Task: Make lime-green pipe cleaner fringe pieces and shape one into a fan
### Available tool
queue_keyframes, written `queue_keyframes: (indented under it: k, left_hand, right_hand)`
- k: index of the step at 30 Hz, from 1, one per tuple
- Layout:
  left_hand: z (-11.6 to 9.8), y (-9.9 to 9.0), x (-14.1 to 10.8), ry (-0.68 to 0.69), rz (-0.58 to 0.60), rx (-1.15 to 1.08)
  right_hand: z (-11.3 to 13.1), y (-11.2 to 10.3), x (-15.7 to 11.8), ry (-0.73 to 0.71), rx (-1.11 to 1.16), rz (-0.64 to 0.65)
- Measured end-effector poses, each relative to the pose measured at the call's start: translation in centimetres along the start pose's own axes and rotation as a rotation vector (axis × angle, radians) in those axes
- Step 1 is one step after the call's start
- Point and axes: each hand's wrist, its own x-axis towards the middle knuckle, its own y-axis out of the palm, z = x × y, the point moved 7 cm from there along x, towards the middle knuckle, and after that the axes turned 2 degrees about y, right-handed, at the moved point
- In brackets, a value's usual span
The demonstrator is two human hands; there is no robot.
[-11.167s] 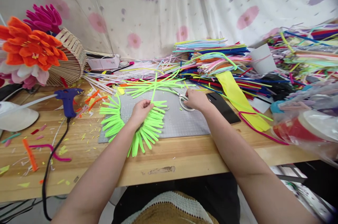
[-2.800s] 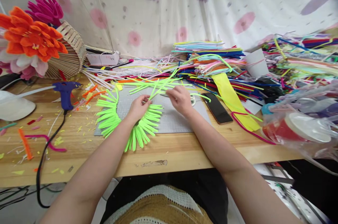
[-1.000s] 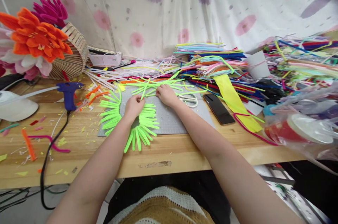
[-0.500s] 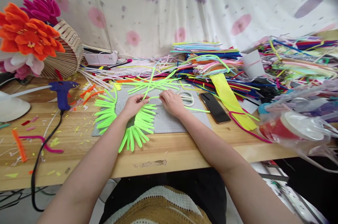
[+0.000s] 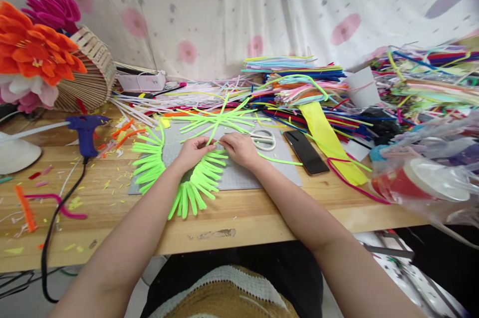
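Over the grey cutting mat (image 5: 243,178), my left hand (image 5: 192,152) pinches a bright green fuzzy stem (image 5: 214,131) that slants up and away. Close beside it on the right, my right hand (image 5: 239,147) has its fingers closed at the green stem's end near my left fingertips; the exact grip is too small to make out. A curved fringe of looped green stems (image 5: 194,190) lies below and left of my left hand, partly hidden by it. Loose green stems (image 5: 228,119) cross each other behind both hands. White-handled scissors (image 5: 264,140) lie just right of my right hand.
A black phone (image 5: 307,152) and a yellow strip (image 5: 329,143) lie to the right. A blue glue gun (image 5: 87,133) with a black cord is at left, near fuzzy flowers (image 5: 41,51). Bundles of coloured stems (image 5: 299,83) line the back; a plastic-wrapped roll (image 5: 422,178) sits far right.
My hands have come closer together, the right one moving left and slightly down. The green stem between them no longer shows as a long stretch. The view has shifted slightly.
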Motion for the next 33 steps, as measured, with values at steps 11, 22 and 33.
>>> queue_keyframes:
  k: [11,22,33]
  left_hand:
    - [-0.3,-0.6,-0.2,0.094,-0.068,0.272]
    - [-0.7,-0.7,-0.3,0.049,-0.114,0.188]
    - [0.5,1.5,-1.3,-0.278,0.082,-0.183]
  right_hand:
    - [0.6,0.4,-0.3,-0.011,0.044,0.071]
    - [0.2,-0.2,-0.3,0.014,0.228,0.036]
    - [-2.1,-0.8,-0.6,0.178,0.107,-0.09]
